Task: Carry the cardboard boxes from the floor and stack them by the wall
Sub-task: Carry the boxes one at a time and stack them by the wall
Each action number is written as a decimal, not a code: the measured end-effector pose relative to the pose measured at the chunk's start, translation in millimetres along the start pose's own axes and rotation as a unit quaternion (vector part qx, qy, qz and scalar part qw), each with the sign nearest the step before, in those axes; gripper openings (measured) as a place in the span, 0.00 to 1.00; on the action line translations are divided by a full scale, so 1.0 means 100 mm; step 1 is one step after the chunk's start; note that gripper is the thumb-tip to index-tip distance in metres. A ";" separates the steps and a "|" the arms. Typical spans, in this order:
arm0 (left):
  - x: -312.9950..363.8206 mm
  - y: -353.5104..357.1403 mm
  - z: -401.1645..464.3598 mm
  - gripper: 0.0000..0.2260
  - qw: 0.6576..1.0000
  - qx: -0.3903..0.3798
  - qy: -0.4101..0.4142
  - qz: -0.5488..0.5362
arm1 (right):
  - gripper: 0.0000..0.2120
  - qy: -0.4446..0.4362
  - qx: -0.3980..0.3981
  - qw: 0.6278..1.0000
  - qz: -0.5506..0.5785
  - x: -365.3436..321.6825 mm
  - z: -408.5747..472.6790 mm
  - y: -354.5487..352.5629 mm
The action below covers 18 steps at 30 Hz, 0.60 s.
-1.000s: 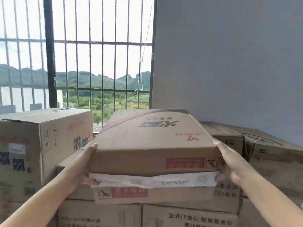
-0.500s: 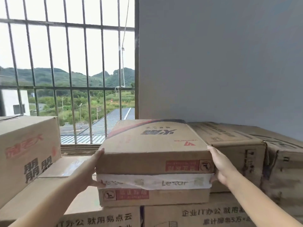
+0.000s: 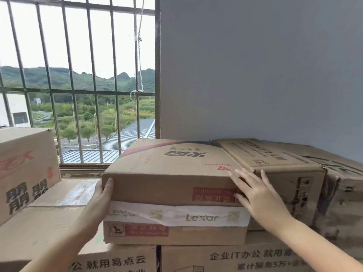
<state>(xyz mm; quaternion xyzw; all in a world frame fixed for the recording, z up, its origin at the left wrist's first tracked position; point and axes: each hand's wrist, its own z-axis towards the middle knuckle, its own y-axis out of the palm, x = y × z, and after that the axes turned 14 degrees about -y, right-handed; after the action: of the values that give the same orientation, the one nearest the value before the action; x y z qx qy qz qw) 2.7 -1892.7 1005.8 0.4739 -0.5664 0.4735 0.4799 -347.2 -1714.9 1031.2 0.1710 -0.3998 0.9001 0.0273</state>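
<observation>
Left hand (image 3: pixel 101 195) grips the taped box (image 3: pixel 172 185) at nine o'clock; right hand (image 3: pixel 259 195) presses its three o'clock corner, fingers (image 3: pixel 238 175) straight.

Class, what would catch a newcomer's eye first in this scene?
The flat box with the white Lexar tape, centre, sitting on the stack by the grey wall. The left hand holds its left end and the right hand lies flat on its right corner. A barred window shows green hills at left.
</observation>
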 end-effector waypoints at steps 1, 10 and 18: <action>0.00 0.04 0.02 0.31 1.000 0.001 -0.001 -0.012 | 0.32 -0.002 -0.003 1.000 0.000 0.06 0.05 0.04; 0.06 0.33 0.22 0.25 0.999 0.029 0.016 -0.026 | 0.29 0.066 -0.050 0.996 0.044 0.31 0.29 0.38; -0.01 0.20 0.01 0.15 0.996 0.038 0.082 0.006 | 0.28 0.033 -0.057 0.989 0.133 0.21 0.13 0.10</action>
<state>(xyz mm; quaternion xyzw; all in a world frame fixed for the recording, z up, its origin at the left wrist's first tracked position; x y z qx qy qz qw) -16.8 -1891.2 1003.4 0.4484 -0.5093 0.5348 0.5035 -364.5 -1733.2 1039.3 0.0849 -0.4687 0.8765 -0.0694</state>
